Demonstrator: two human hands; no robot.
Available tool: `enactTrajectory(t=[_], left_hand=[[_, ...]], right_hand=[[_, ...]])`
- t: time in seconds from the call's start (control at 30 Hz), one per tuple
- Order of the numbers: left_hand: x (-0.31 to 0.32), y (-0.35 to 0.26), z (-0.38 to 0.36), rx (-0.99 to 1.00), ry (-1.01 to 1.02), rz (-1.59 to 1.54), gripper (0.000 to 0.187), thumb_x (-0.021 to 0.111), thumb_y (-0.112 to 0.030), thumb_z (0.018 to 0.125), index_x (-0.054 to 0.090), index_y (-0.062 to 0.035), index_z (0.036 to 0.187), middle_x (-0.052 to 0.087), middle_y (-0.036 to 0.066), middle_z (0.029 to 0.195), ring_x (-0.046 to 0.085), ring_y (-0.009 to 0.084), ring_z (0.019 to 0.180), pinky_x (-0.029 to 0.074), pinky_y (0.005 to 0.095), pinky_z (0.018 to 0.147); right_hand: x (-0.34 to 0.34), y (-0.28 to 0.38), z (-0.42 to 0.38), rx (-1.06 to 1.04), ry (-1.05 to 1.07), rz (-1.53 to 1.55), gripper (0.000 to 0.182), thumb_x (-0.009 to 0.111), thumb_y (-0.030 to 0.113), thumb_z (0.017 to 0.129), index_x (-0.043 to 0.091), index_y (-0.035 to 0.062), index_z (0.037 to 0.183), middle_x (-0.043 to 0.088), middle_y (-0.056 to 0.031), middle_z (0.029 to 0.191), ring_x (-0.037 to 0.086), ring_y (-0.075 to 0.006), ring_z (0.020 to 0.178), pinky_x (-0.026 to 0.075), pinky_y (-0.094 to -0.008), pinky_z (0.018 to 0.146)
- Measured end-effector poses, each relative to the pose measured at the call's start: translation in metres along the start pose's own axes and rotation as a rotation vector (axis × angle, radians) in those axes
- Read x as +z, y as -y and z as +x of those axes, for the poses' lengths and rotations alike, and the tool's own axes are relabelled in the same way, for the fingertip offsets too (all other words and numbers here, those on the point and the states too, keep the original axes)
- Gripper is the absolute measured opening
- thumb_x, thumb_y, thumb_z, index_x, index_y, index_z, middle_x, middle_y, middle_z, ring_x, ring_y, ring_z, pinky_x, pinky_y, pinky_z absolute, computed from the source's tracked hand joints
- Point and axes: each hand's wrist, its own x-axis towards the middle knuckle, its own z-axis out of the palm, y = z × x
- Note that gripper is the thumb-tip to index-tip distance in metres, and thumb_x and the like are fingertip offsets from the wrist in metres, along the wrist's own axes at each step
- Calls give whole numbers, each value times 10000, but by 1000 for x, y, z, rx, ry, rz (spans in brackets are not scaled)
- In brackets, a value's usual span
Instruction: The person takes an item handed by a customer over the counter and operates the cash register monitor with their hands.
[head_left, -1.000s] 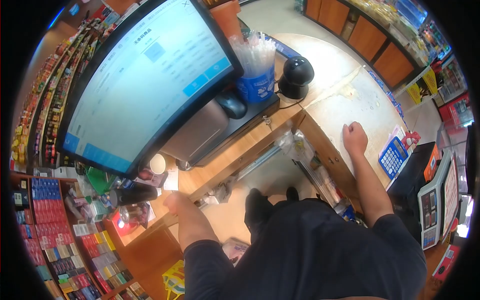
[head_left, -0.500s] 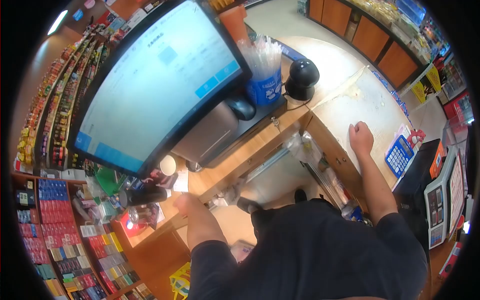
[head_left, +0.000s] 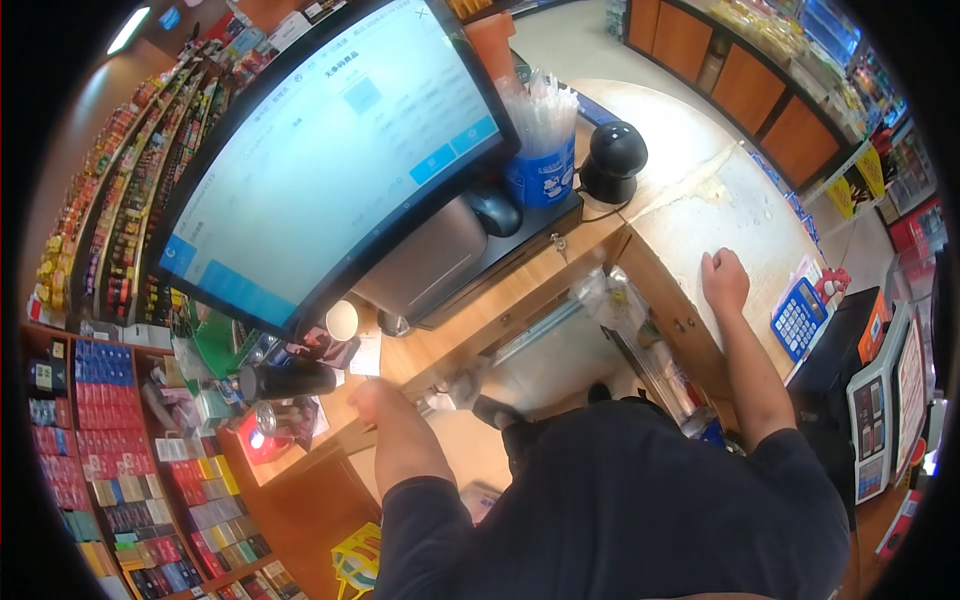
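My right hand (head_left: 724, 279) rests as a closed fist on the pale stone counter (head_left: 700, 190), near a blue calculator (head_left: 797, 318). My left hand (head_left: 370, 398) lies on the wooden counter (head_left: 470, 320) below the big touchscreen till monitor (head_left: 320, 160), beside a white slip of paper (head_left: 365, 355) and a black bottle (head_left: 285, 380). Its fingers look curled; whether they grip anything is unclear. A grey till base (head_left: 425, 265) stands under the monitor.
A blue cup of straws (head_left: 540, 170), a black mouse (head_left: 495, 212) and a black dome scanner (head_left: 613, 160) stand behind the till. A weighing scale display (head_left: 885, 400) is at the right. Shelves of packets (head_left: 100, 460) fill the left. Orange cabinets (head_left: 760, 80) line the far aisle.
The view has shifted slightly; both hands stay in place on the counters. My feet below have moved back a little.
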Motion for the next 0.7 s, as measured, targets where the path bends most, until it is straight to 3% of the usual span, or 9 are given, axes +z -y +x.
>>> enactTrajectory(t=[0.07, 0.23, 0.37, 0.5, 0.7], left_hand=[[-4, -1, -4, -15, 22, -33, 433, 454, -242, 1073, 475, 55, 1388, 678, 238, 1294, 679, 409, 1186, 561, 502, 1011], [-26, -7, -44, -68, -50, -96, 585, 371, -403, 1106, 462, 110, 1373, 676, 251, 1310, 669, 403, 1210, 548, 505, 1025], [-9, -5, -18, -32, -41, 9, 675, 321, -487, 1113, 454, 121, 1374, 675, 260, 1313, 667, 405, 1217, 541, 512, 1032], [-18, -7, -32, -24, -47, -16, 622, 330, -425, 1120, 451, 126, 1384, 649, 276, 1334, 665, 410, 1219, 547, 520, 1033], [20, 6, 32, 98, -42, 178, 506, 405, -311, 1104, 445, 91, 1409, 624, 281, 1353, 674, 412, 1205, 584, 512, 992]], right_hand=[[-1, 1, 0, 8, 7, 4, 325, 677, 355, 951, 595, 67, 827, 652, -172, 870, 641, -419, 825, 485, -536, 730], [-1, 0, -2, 8, 0, 12, 325, 678, 356, 949, 596, 66, 827, 653, -171, 870, 641, -416, 825, 486, -533, 730], [0, 0, -2, 1, -8, 19, 333, 673, 352, 960, 578, 64, 822, 635, -172, 852, 629, -416, 809, 478, -527, 715], [0, 0, -1, -8, -7, 13, 335, 670, 348, 962, 575, 60, 818, 631, -171, 857, 628, -414, 814, 477, -528, 716], [-1, 0, -1, 4, 4, 2, 322, 676, 347, 955, 591, 65, 827, 648, -170, 878, 641, -416, 830, 490, -532, 733]])
